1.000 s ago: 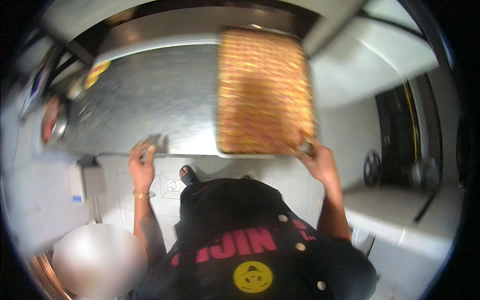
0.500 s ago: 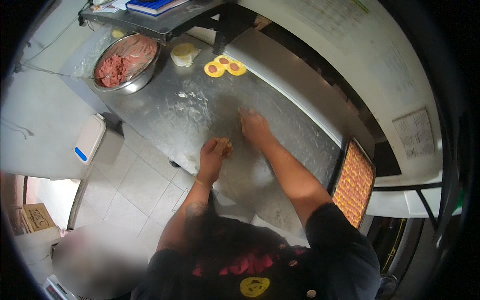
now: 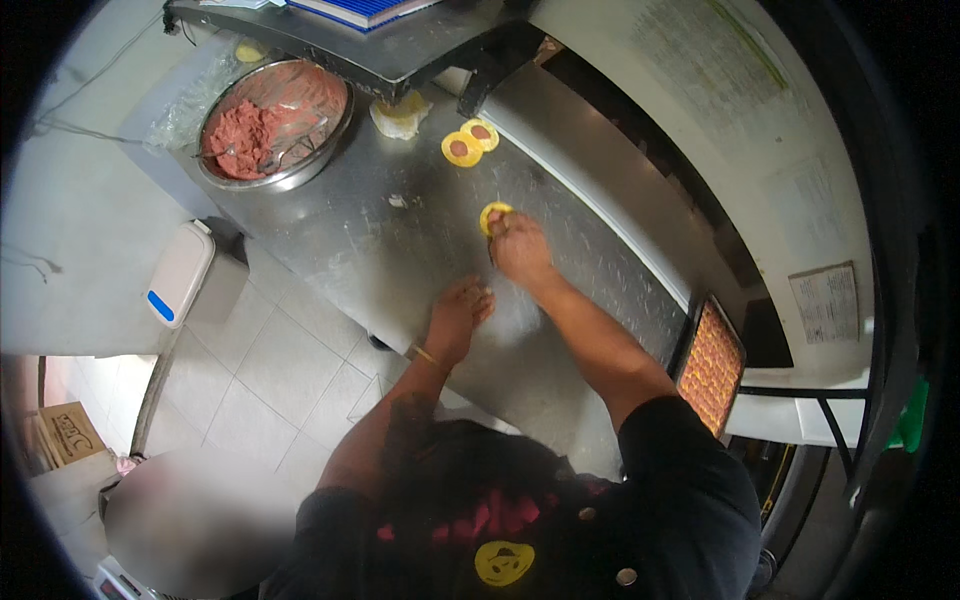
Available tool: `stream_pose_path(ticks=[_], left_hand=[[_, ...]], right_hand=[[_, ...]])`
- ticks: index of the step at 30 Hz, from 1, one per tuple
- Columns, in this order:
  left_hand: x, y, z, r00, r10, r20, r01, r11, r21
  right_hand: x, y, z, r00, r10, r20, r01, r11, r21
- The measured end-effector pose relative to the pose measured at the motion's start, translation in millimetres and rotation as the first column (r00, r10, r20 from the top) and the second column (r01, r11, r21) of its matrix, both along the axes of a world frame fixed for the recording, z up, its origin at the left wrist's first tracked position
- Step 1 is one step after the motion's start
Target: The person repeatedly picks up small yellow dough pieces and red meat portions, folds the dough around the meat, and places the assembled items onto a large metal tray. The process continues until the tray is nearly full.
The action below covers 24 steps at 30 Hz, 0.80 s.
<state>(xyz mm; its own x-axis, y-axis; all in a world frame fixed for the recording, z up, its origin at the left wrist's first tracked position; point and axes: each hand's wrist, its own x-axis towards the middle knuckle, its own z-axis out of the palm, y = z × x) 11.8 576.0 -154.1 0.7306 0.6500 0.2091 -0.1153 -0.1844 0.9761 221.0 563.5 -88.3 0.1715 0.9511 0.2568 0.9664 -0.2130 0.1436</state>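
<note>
My right hand (image 3: 521, 248) pinches the near edge of a yellow dough round (image 3: 493, 214) with pink meat filling, on the steel table (image 3: 400, 230). Below and left of it, my left hand (image 3: 460, 315) is held over the table with its fingers curled in; what they hold, if anything, is hidden. Farther back lie two more filled dough rounds (image 3: 462, 149), their edges overlapping. To their left sits a stack of yellow dough rounds (image 3: 401, 112) on a white wrap, partly behind the shelf edge.
A steel bowl (image 3: 335, 140) of pink ground meat stands at the back left, under a dark shelf (image 3: 400, 60). On the right is a tray (image 3: 712, 370) filled with rows of small filled pieces. A lidded white bin (image 3: 185, 270) stands on the floor at left.
One filled dough round has come from the back group of three to my right hand, which has closed on it. My left hand has shifted slightly right. The whole view has shifted a little.
</note>
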Motion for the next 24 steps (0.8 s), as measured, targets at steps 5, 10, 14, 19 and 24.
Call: stream_pose_path(ticks=[5,10,14,19,24], left_hand=[[-10.5,-11.3,54.9,0.951,-0.181,-0.25,0.177,0.984,-0.037],[-42.4,-61.3,100.3,0.971,-0.224,-0.086,0.212,0.969,-0.127],[-54.8,-107.6,139.2,0.988,-0.156,0.012,0.148,0.911,-0.385],[-64.2,-171.8,167.9,0.963,-0.012,0.271,0.251,0.42,-0.872],[-86.7,-253.4,188.6,0.968,-0.02,0.249,0.214,0.583,-0.784]], right_hand=[[-103.6,-104.1,50.3,0.963,-0.06,-0.262,0.071,0.997,0.033],[-149.9,-182.6,79.0,0.856,0.052,-0.515,0.085,0.967,0.239],[-162.2,-266.8,72.7,0.447,-0.085,-0.89,0.567,0.797,0.208],[-175.0,-305.6,74.3,0.133,0.111,-0.985,0.503,0.849,0.163],[-207.9,-363.2,88.9,0.185,0.297,-0.937,0.601,0.72,0.347]])
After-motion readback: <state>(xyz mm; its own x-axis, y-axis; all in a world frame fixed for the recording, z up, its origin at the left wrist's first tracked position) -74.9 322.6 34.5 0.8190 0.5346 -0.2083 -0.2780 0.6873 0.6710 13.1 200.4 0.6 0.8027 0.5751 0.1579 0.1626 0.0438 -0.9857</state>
